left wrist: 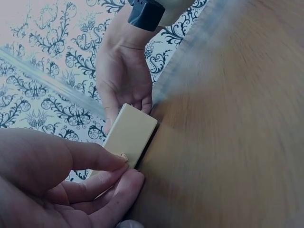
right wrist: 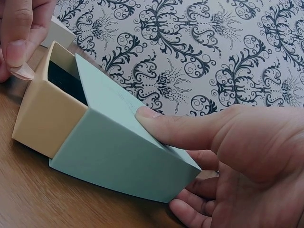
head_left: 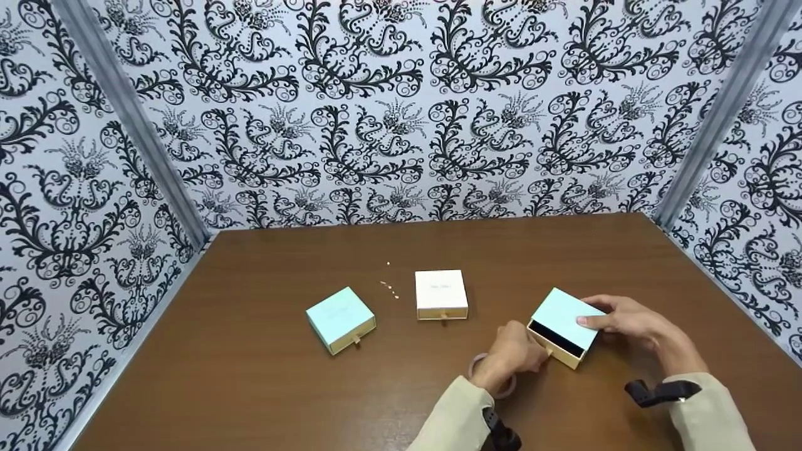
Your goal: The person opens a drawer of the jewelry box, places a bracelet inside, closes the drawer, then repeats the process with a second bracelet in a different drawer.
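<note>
At the right of the table, a mint-green drawer box (head_left: pixel 567 316) has its yellow drawer (right wrist: pixel 47 114) pulled partway out of the sleeve. A dark lining shows inside the drawer. My left hand (head_left: pixel 517 351) pinches the small ribbon tab (right wrist: pixel 22 72) on the drawer's front between thumb and finger. The right hand (head_left: pixel 633 322) grips the green sleeve from its far right end, thumb on top and fingers round the side. In the left wrist view the drawer's yellow front (left wrist: pixel 130 130) faces the camera, its sleeve mostly hidden behind.
A white drawer box (head_left: pixel 440 291) stands mid-table, and a second mint-green one (head_left: pixel 340 318) sits to its left, both closed. Small pale bits (head_left: pixel 390 288) lie between them. A pinkish ring-shaped band (head_left: pixel 506 387) shows by my left wrist. Patterned walls (head_left: pixel 401 125) enclose the table.
</note>
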Motion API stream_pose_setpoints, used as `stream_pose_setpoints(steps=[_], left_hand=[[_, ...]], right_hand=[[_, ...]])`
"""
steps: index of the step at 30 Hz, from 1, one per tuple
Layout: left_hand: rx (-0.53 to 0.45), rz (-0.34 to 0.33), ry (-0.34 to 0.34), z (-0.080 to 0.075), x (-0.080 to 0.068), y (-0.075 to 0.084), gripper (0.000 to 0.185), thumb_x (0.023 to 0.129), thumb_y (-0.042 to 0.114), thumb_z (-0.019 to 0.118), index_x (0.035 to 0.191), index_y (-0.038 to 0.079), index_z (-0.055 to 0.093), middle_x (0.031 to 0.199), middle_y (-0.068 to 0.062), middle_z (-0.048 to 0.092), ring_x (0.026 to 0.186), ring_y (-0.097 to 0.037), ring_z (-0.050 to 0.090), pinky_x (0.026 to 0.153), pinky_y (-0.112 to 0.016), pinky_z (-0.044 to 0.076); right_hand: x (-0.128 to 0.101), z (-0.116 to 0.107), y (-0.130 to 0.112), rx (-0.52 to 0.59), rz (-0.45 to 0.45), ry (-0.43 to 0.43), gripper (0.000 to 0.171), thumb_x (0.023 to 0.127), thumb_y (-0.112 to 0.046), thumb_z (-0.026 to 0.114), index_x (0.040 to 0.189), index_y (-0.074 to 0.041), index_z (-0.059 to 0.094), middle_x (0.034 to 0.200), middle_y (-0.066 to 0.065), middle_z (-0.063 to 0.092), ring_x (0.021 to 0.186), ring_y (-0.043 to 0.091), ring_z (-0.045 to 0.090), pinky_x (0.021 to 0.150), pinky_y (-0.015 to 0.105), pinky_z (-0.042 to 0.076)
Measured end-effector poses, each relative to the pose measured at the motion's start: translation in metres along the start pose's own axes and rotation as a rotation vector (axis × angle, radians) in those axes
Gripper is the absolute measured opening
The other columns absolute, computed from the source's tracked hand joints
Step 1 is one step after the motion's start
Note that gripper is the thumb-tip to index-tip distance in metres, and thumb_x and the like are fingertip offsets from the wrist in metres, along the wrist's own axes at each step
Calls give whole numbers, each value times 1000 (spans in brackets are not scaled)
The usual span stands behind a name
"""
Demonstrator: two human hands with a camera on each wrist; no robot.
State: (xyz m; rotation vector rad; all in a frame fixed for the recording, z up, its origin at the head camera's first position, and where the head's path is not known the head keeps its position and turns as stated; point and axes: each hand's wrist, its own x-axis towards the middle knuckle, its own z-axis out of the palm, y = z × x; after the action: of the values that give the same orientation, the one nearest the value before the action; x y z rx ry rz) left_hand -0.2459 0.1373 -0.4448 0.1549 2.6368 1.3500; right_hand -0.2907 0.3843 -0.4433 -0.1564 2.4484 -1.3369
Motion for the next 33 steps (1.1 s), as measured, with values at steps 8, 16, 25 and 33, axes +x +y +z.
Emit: stream_pose_setpoints(steps=[8, 16, 25, 33], left_hand=[[-20, -13, -16, 0, -1, -2, 17, 72, 6, 79, 56, 7, 74, 48, 3, 61, 48, -7, 51, 47, -17, 37], [-26, -8, -22, 0, -1, -3, 26, 73, 5, 78, 49, 8, 67, 42, 8, 49, 45, -8, 46, 45, -19, 34], [18, 27, -13, 0, -1, -2, 30, 76, 8, 78, 48, 8, 66, 42, 3, 56, 41, -5, 46, 44, -17, 34], [14, 28, -40, -2, -1, 1, 38, 80, 7, 77, 46, 8, 60, 39, 7, 45, 37, -5, 40, 41, -17, 30]], right_hand=[[-1, 1, 2, -13, 6, 7, 71, 95, -28, 69, 146, 11, 38, 119, 10, 63, 99, 10, 60, 86, 28, 50], [-2, 1, 1, -30, 4, 9, 72, 96, -29, 69, 146, 11, 37, 133, 24, 55, 103, 10, 58, 88, 28, 49], [-1, 3, -1, -32, 15, 26, 71, 94, -29, 70, 145, 10, 40, 135, 27, 52, 99, 11, 58, 83, 27, 49], [0, 1, -1, -42, 28, 38, 71, 93, -30, 71, 145, 8, 42, 130, 19, 57, 97, 11, 57, 82, 27, 49]])
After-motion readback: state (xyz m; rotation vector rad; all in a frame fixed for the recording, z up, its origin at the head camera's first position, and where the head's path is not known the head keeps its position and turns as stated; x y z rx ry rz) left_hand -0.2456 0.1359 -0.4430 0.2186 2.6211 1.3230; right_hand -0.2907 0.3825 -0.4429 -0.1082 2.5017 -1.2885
